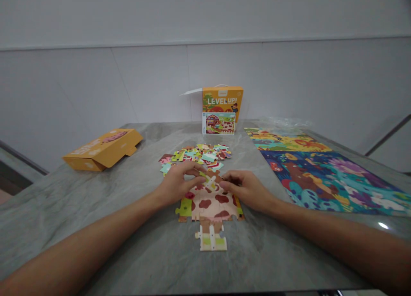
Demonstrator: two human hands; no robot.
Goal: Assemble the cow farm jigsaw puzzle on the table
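Note:
A partly joined jigsaw puzzle lies flat on the table, showing a white cow with brown spots. Just above it, a brown puzzle piece with a white fence pattern is held between my two hands. My left hand grips its left side with thumb and fingers. At its right edge, the fingers of my right hand are pinched, partly hiding it. Fence pieces are attached at the puzzle's near edge. Beyond my hands lies a heap of loose puzzle pieces.
An orange box lies at the left on the grey marbled table. At the back, a farm picture card leans on an orange "LEVEL UP!" box. Colourful assembled puzzles cover the right side, with clear plastic behind.

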